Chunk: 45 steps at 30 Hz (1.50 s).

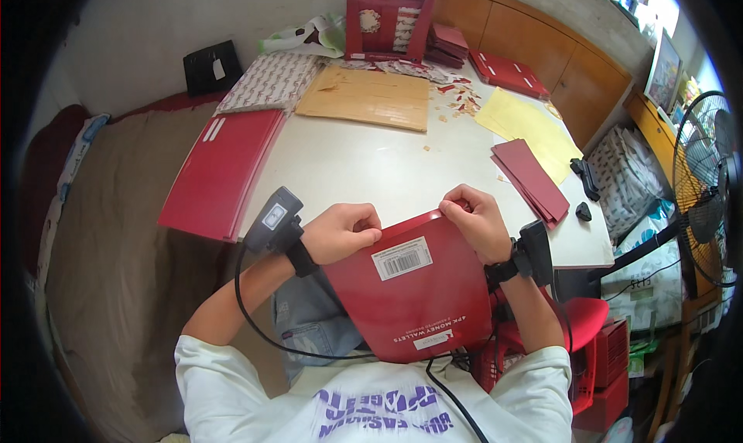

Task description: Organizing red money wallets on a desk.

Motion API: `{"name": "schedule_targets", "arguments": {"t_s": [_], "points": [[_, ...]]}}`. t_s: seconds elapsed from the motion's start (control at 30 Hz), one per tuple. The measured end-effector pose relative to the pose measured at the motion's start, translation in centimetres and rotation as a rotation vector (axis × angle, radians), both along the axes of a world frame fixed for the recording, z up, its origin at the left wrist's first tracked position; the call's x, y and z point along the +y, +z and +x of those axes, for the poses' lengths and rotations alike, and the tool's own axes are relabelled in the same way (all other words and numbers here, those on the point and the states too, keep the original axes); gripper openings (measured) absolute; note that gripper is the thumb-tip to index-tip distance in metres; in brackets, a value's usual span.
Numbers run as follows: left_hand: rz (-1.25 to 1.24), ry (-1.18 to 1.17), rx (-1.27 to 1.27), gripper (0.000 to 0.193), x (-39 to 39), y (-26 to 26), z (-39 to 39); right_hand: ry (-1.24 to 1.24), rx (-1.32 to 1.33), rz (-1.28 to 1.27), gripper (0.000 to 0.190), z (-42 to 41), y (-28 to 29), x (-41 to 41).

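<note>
Both hands grip the far edge of a red printed card sleeve (377, 303), which leans from the table's near edge down toward my lap. My left hand (343, 232) pinches its left corner between thumb and fingers. At the right corner, my right hand (477, 219) closes on the same edge. A white barcode label (402, 258) and printed writing lie on the face toward me. Each wrist wears a strap with a dark device, the left device (274, 219) having a pale sticker and a cable.
Stacked red sheets (223, 173) overhang the white table's (342, 152) left side. Beyond lie patterned packs (270, 83), a brown cardboard sheet (365, 97) and an upright red display box (389, 22). Dark red strips (531, 179) and yellow paper (522, 129) lie right, near a fan (705, 187).
</note>
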<state>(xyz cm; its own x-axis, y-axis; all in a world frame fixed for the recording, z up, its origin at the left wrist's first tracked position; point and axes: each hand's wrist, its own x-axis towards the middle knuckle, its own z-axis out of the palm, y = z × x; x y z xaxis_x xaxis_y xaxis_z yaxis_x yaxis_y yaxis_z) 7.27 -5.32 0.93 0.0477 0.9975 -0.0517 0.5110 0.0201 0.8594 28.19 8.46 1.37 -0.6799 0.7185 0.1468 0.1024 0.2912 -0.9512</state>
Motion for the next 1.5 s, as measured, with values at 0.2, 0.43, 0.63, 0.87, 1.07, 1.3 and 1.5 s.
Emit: {"name": "schedule_targets", "arguments": {"t_s": [0.2, 0.43, 0.63, 0.87, 1.07, 1.3, 1.5], "points": [[-0.162, 0.026, -0.472, 0.014, 0.4, -0.5, -0.7, -0.051, -0.025, -0.071, 0.014, 0.0, 0.7, 0.1], [-0.208, -0.037, -0.532, 0.016, 0.9, 1.0, -1.0, 0.010, 0.057, -0.083, 0.014, -0.2, 1.1, 1.2], [-0.199, -0.095, -0.561, 0.020, 2.0, 2.7, -1.9, 0.083, 0.105, -0.056, 0.012, -0.5, 3.0, 2.2], [0.008, -0.092, -0.207, 0.017, 2.6, 3.1, -1.9, 0.090, 0.141, -0.058, 0.012, -1.0, 3.3, 2.9], [-0.003, -0.087, -0.297, 0.018, 2.2, 3.3, -1.7, 0.058, 0.161, -0.105, 0.011, -0.9, 3.2, 2.5], [0.360, 0.033, -0.018, 0.021, 0.9, 3.4, -0.8, 0.024, 0.163, -0.092, 0.013, -0.8, 2.9, 2.9], [0.828, 0.116, 0.676, 0.030, 0.8, 3.4, 0.0, -0.022, 0.233, -0.173, 0.012, -1.0, 3.0, 2.8]]}}
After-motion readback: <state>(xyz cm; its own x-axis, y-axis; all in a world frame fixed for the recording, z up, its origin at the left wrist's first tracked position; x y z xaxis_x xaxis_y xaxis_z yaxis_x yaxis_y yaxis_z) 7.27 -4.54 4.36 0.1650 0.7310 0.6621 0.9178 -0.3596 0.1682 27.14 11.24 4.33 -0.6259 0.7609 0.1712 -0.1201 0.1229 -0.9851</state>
